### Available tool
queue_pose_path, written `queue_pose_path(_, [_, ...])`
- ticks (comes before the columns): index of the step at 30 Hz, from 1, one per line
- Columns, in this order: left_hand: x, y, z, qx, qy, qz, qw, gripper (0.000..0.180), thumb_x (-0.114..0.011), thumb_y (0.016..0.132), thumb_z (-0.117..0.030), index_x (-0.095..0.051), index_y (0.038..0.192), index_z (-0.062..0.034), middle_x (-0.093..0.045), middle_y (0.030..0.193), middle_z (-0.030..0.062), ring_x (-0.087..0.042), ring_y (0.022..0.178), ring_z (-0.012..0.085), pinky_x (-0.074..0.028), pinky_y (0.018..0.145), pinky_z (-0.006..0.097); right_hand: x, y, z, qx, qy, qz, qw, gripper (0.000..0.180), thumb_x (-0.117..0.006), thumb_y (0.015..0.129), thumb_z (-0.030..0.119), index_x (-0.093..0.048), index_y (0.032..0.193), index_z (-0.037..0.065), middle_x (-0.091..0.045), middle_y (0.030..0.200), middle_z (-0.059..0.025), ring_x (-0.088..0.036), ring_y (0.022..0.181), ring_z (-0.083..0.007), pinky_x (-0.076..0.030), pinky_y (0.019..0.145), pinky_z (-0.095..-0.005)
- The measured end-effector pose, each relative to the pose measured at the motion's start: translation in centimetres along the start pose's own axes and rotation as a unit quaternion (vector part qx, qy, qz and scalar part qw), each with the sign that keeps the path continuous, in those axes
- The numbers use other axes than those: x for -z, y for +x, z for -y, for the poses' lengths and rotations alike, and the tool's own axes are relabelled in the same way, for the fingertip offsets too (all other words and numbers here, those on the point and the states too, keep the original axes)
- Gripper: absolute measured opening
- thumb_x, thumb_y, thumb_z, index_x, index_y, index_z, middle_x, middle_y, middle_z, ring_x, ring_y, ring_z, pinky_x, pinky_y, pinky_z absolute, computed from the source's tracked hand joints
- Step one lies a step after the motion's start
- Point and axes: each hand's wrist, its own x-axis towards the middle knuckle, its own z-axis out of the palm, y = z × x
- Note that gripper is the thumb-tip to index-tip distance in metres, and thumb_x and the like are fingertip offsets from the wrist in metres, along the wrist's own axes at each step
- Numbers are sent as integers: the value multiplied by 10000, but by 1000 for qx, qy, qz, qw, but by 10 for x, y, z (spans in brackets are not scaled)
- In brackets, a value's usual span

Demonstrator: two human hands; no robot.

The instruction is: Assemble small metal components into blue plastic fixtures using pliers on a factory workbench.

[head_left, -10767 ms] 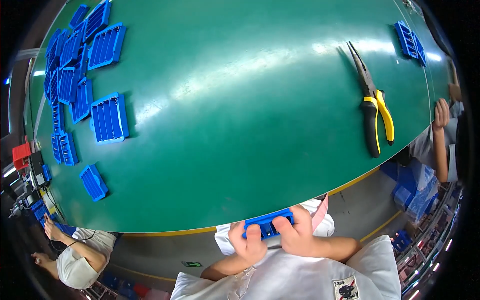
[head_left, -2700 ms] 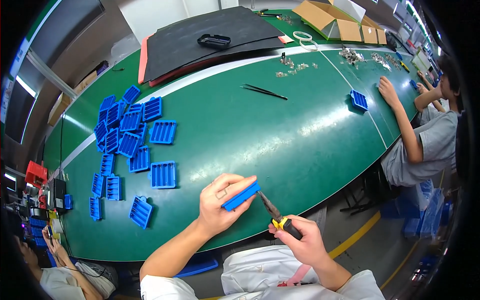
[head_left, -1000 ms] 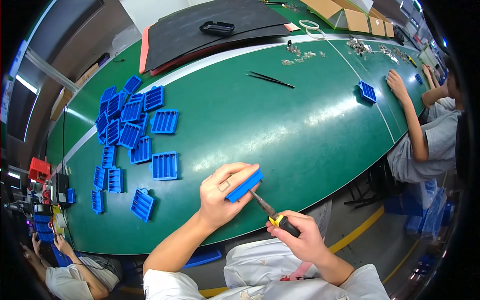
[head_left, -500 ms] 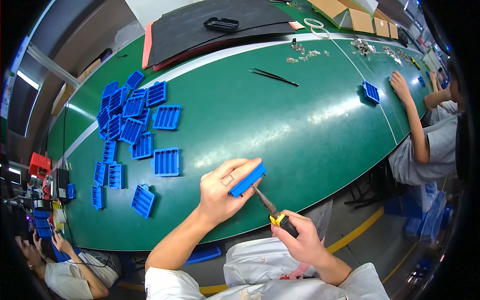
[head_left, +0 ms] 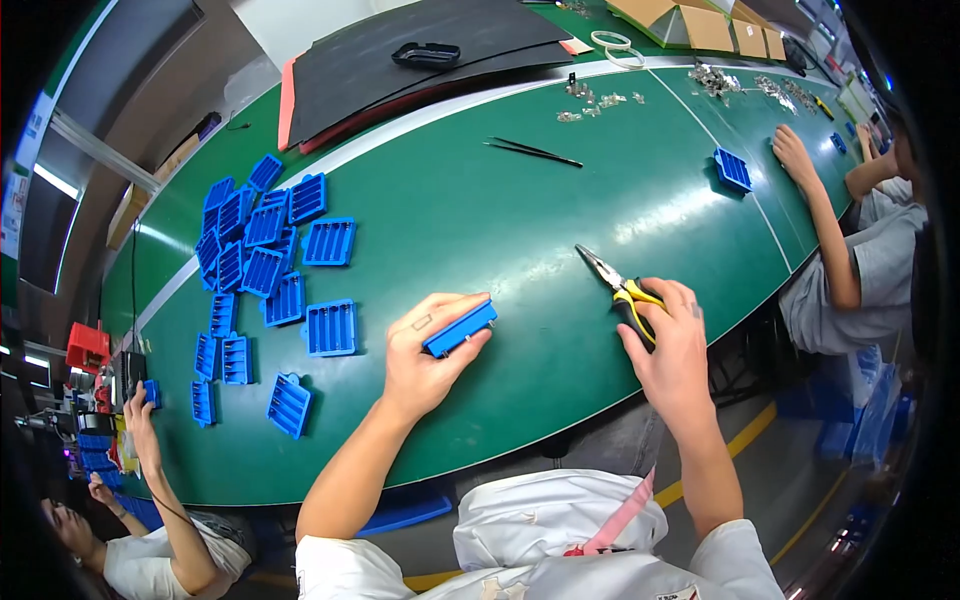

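Note:
My left hand [head_left: 418, 362] grips a blue plastic battery holder [head_left: 461, 328], turned on edge between thumb and fingers, with small metal pins sticking out of its lower side. To the right, my right hand [head_left: 680, 348] curls round the yellow and black handles of long-nose pliers [head_left: 612, 276]. Their jaws are slightly apart and point to the far left, away from the holder. The pliers are low over the green table; whether they rest on it I cannot tell. Further left lies a loose group of similar slotted blue battery holders [head_left: 331, 328].
Black tweezers [head_left: 535, 151] lie beyond my hands on the green table [head_left: 480, 230]. Small metal parts [head_left: 590, 103] are scattered at the far side. A single blue holder [head_left: 732, 171] sits near a co-worker's arm [head_left: 822, 215] at right. Another person's arm [head_left: 150, 440] reaches in at left.
The pliers have left the battery holder and moved away to the far right with my right hand. My left hand has shifted slightly left with the holder. The co-worker at left has reached further over the table.

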Motion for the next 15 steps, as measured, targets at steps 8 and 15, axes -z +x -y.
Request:
queue_pose_path(8, [-3, 1, 1, -13, 31, 9, 999, 337, -739, 744, 4, -693, 1076, -24, -685, 993, 125, -663, 878, 222, -512, 781, 305, 106, 19, 34, 311, 176, -264, 896, 783, -729, 824, 349, -365, 1393, -48, -392, 1424, -240, -397, 1319, -390, -400, 1036, -529])
queue_pose_path(15, [-6, 10, 5, 5, 23, 8, 1000, 325, -741, 736, 4, -696, 1058, -17, -679, 954, 139, -667, 862, 237, -513, 783, 306, 99, 77, 21, 294, 154, -281, 900, 755, -722, 818, 331, -382, 1377, -46, -402, 1413, -239, -401, 1317, -383, -394, 1042, -521])
